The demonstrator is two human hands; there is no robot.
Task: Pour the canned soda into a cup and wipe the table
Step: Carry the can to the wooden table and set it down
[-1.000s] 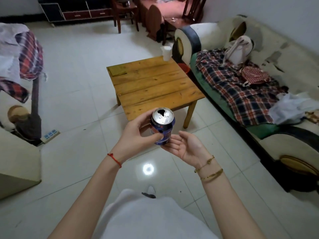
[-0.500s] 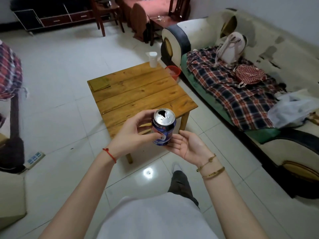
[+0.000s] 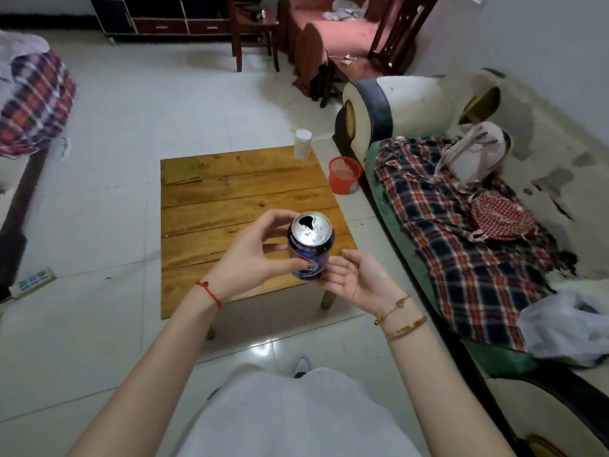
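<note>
The wooden table [image 3: 244,206] now lies nearer; the left hand [image 3: 250,255] grips the opened can [image 3: 310,246], the right hand [image 3: 357,278] cupped loosely beside it, so pouring into the cup [image 3: 302,144] comes next.

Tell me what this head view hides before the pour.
- Soda level: only the dark opening in the soda can top shows.
- Cup inside: seen from the side, far across the wooden table.
- Can's left side: covered by left hand fingers.
- Can's base: behind right hand.
- Folded cloth: too blurred to identify.
</note>
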